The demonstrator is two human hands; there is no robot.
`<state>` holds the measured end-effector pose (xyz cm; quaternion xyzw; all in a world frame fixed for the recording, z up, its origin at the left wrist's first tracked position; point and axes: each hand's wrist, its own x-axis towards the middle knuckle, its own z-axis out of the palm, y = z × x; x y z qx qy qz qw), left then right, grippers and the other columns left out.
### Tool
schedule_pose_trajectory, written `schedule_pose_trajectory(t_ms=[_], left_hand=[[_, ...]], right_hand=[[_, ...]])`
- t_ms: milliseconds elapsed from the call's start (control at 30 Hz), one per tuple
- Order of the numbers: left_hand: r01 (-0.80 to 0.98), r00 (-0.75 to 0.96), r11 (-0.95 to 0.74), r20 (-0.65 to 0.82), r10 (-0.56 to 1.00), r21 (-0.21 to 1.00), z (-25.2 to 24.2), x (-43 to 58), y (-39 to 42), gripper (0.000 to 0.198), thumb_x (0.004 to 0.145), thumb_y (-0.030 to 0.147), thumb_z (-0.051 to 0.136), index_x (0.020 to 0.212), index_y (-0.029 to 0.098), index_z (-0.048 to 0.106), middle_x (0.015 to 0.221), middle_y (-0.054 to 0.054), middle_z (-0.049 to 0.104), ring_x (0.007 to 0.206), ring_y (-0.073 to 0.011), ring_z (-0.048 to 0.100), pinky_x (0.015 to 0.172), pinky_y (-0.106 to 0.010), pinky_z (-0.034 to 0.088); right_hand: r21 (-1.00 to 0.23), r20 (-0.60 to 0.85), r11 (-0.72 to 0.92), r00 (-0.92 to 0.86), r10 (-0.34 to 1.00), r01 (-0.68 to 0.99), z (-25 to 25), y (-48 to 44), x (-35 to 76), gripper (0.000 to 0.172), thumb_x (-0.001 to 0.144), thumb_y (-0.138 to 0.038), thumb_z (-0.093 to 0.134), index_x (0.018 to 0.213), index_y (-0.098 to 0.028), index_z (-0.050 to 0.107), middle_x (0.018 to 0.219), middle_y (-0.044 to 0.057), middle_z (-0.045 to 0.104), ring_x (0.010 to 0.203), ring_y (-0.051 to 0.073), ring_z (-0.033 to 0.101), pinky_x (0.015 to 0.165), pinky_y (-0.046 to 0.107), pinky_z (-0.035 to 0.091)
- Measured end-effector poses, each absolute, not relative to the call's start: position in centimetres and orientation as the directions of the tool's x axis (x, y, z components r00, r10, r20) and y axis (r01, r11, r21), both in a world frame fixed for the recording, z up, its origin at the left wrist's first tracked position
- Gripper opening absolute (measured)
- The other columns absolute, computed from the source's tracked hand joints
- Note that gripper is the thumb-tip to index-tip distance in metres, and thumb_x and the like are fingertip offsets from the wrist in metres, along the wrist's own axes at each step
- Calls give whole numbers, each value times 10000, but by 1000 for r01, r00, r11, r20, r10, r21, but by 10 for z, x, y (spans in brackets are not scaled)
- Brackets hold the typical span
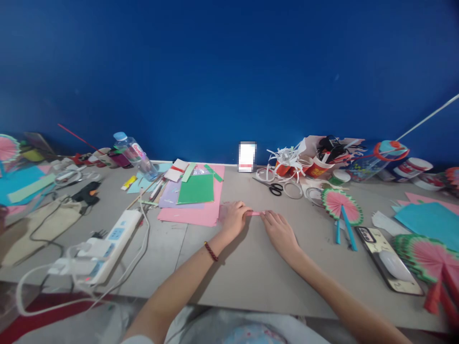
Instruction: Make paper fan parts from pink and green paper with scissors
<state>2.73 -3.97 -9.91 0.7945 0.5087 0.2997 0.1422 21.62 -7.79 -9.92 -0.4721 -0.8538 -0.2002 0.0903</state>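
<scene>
A narrow pink paper strip [254, 213] stretches between my two hands, low over the table. My left hand [234, 220] has its fingers closed on the strip's left end, beside a stack of pink paper sheets [190, 217]. At the strip's other end, my right hand [281, 231] presses its fingertips together on the paper. Parts of the strip are hidden under the fingers. On the pink stack lie a green sheet [196, 188] and a lilac sheet [171, 193]. Black-handled scissors [275, 189] rest beyond my right hand.
At left are a white power strip [118, 241] with cables, a glue gun [85, 193] and a leaning water bottle [138, 155]. To the right sit a pink folded paper fan [342, 205], a phone [389, 260] and a cup of paper scraps [285, 165]. A blue wall [229, 71] stands behind.
</scene>
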Motion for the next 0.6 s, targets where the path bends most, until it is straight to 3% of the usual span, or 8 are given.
schedule_pose_trajectory(t_ms=[233,367,600], left_hand=[[813,454,-535,323,830,230,-94,27,-44,179,895,104,490,911,191,645,903,-38,589,881,-200,489,779,-345,389],[826,501,-551,294,814,119,-92,27,-46,163,887,100,500,947,178,630,929,-49,584,896,-213,495,764,-354,397],[807,578,-587,280,766,-60,-87,32,-49,117,882,105,521,910,133,631,913,-82,592,933,-237,518,782,-369,397]], right_hand=[[258,370,464,-530,763,848,-103,-80,214,429,829,31,421,1204,-84,596,1219,159,632,1148,267,546,908,413,458],[297,364,486,-568,738,822,-102,-79,213,450,813,51,403,1198,-69,602,1308,164,583,1169,260,539,897,397,471],[296,369,499,-580,727,814,-107,-79,213,417,817,34,426,1181,-48,611,1160,169,653,1086,261,579,869,385,482]])
